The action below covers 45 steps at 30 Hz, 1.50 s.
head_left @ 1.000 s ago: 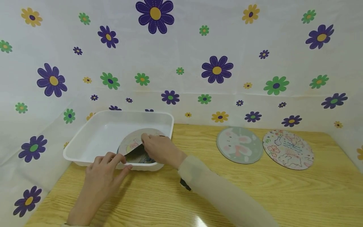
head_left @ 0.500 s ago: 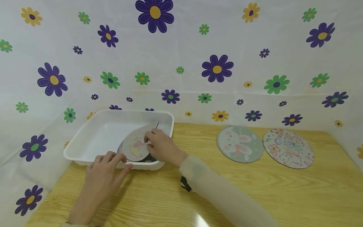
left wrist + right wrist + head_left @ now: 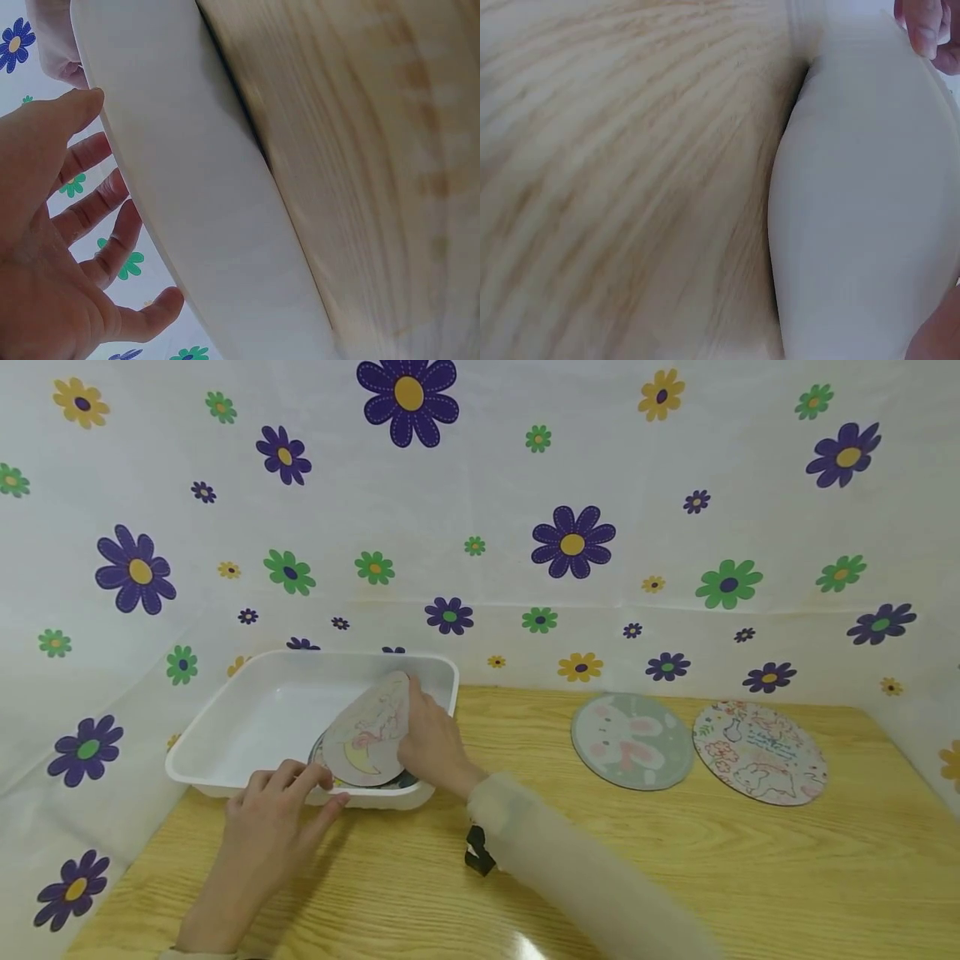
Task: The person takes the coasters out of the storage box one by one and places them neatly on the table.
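In the head view, a white plastic tray (image 3: 243, 710) stands on the left of the table. My left hand (image 3: 273, 818) holds its near rim, thumb on the outside and fingers at the edge; the left wrist view shows the fingers (image 3: 94, 210) spread along the rim. Inside the tray, my right hand (image 3: 435, 739) grips the right edge of a pale round mouse pad (image 3: 367, 735) with a yellow moon print. That pad is tilted up and bent, above at least one other round pad partly hidden beneath it. In the right wrist view, only parts of fingers show beside the tray wall (image 3: 862, 187).
Two more round mouse pads lie flat on the wooden table (image 3: 600, 860) at the right: a grey-green one with a rabbit (image 3: 633, 742) and a pink floral one (image 3: 761, 752). A flower-printed white curtain (image 3: 480, 485) hangs behind the table and along its left side.
My right hand has shifted along the pad's edge, and its thumb side points up now. The pad's folded-over edge with the dark underside has turned back, showing more print. My left hand stays put.
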Available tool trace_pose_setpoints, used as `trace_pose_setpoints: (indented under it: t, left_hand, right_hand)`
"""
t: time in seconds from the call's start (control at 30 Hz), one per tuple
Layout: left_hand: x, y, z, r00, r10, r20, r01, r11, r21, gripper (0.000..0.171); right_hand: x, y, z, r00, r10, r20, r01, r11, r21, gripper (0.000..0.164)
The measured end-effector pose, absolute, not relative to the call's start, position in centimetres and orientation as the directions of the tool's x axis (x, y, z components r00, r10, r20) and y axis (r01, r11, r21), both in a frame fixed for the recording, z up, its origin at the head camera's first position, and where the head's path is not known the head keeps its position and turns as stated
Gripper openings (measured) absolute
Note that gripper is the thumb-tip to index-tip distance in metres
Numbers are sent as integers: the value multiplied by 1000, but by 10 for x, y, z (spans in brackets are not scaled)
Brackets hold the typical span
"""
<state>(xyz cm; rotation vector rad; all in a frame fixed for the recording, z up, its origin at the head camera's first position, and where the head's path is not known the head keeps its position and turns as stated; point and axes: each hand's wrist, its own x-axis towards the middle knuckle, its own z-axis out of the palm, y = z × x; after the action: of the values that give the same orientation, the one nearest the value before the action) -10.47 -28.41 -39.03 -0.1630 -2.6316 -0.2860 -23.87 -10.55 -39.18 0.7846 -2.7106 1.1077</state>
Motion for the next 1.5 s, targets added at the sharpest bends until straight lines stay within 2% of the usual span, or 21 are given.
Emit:
trace_pose_setpoints:
  t: [0.13,0.33,0.6,0.7,0.83,1.0,1.17,1.33,1.5]
  left_hand:
    - [-105,-284,-390,-871,67,487,170,970,171,21]
    - [-107,-284,-389,-861,69,504,175,971,165,22]
    - [-107,-284,-388,-859,74,507,177,972,157,22]
    - [-106,-284,-388,-860,72,505,176,971,161,21]
    - [-106,-283,-388,-856,70,512,176,971,161,21]
    - [-106,-283,-388,-865,63,497,170,970,173,21]
    - [-105,-284,-387,-873,64,484,166,971,171,21]
    - [-104,-285,-389,-883,59,466,157,972,174,21]
    - [-103,-285,-390,-883,56,466,157,971,181,21]
  right_hand:
    - [-239,-107,-391,-865,-409,290,-497,627,-599,69]
    - [-239,-106,-391,-817,-444,368,-577,610,-543,40]
    - [-241,-106,-392,-755,-520,400,-656,583,-480,35]
    - [-241,-104,-389,-749,-528,401,-661,552,-508,37]
    - [-241,-99,-383,-758,-498,421,-643,461,-612,41]
    - [-239,-95,-377,-815,-450,365,-535,340,-773,46]
    - [-237,-94,-374,-885,-415,209,-312,196,-930,54]
    - [-237,-93,-374,-921,-382,81,-127,96,-987,61]
    - [-238,-90,-377,-928,-371,-11,10,3,-1000,67]
